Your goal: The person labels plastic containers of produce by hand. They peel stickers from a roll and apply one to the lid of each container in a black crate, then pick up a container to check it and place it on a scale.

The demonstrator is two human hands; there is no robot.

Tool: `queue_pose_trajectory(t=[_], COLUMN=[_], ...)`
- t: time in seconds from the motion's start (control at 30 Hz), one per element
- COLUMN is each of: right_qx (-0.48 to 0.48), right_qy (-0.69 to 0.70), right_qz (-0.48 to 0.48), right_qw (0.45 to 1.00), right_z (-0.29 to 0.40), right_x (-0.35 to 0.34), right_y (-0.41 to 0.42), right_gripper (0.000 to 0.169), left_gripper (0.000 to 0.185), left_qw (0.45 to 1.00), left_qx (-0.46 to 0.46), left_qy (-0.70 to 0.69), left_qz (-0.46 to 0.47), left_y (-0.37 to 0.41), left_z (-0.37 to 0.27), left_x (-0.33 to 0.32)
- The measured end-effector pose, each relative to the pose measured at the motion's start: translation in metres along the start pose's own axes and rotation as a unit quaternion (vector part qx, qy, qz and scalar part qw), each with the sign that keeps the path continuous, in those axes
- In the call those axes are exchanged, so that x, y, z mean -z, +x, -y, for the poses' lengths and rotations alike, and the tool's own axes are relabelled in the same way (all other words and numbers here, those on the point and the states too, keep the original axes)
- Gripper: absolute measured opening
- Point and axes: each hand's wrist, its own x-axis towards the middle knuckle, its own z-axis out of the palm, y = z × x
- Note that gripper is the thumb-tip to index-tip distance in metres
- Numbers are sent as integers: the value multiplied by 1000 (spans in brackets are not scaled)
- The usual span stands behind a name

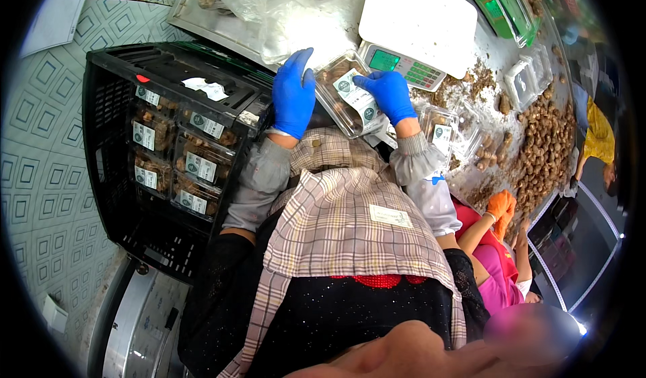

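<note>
A clear plastic clamshell box [337, 103] of brown taro-like corms is tilted in front of me at the table's edge. My right hand [389, 97], in a blue glove, grips its right side, the thumb pressing on a printed paper label [352, 86]. The label's lower part curves over the box's edge. Beside the box's left edge is my left hand [293, 94], also blue-gloved, fingers straight and thumb apart; I cannot tell whether it touches the box. The fingers under the right side of the box are hidden.
To the left, a black plastic crate [108, 176] holds several labelled boxes. A digital scale [419, 19] stands on the metal table [222, 27], with another labelled box [441, 135] at right. Past a heap of corms [545, 145] are co-workers, one wearing orange gloves [500, 207].
</note>
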Motion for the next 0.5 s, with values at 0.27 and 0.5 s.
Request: queue_pose_trajectory(t=[0.27,0.5], right_qx=[23,40], right_qy=[-33,-4], right_qz=[-10,-19], right_qw=[999,999], right_z=[0,-10], right_x=[0,-6], right_y=[1,5], right_gripper=[42,43], left_gripper=[54,64], left_qw=[958,936], left_qx=[16,90], left_qy=[-255,-316], left_qz=[127,128], left_y=[-2,-3], left_z=[-39,-30], left_x=[-12,-16])
